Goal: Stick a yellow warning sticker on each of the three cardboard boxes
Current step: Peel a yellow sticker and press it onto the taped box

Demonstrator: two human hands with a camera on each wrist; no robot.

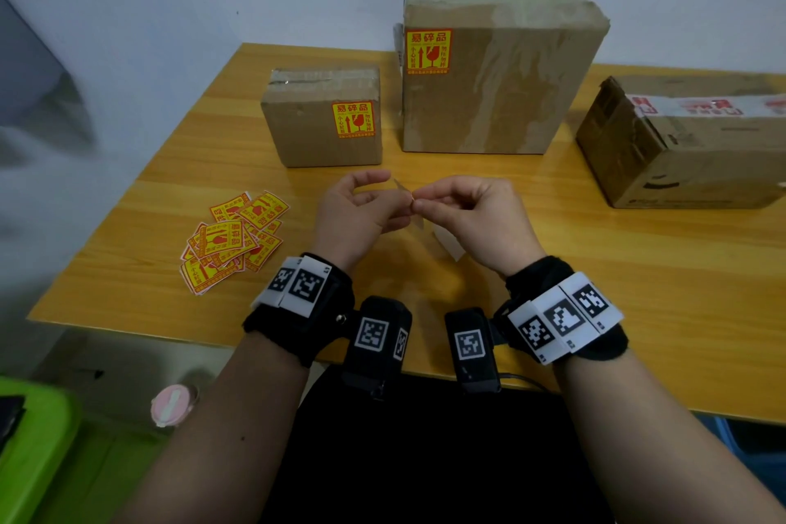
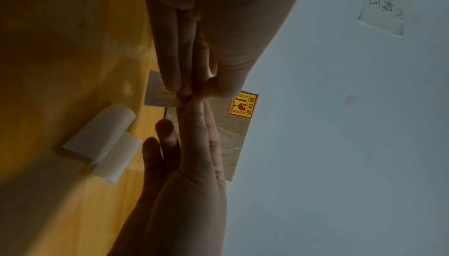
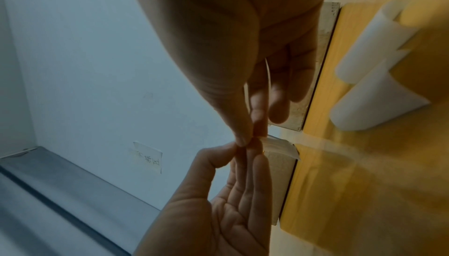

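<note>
Both forearms reach forward from the bottom of the head view, each wrist strapped with a black band carrying white coded markers. The left hand and the right hand meet fingertip to fingertip above the front middle of the wooden table, palms turned toward each other. Between them they pinch a thin sheet, the sticker in hand, seen nearly edge-on; whether sticker and backing are already parted cannot be told. On the left hand the thumb and forefinger close on it while the other fingers lie loosely extended; on the right hand the thumb and forefinger pinch and the remaining fingers curl in behind. Two curled white backing strips lie on the table just beneath the right hand. A loose pile of yellow warning stickers lies on the table to the left of the left hand. The small cardboard box stands behind the hands and bears a yellow sticker on its near face; the tall cardboard box beside it bears one also. The third cardboard box, at far right, shows no yellow sticker on its visible faces.
</note>
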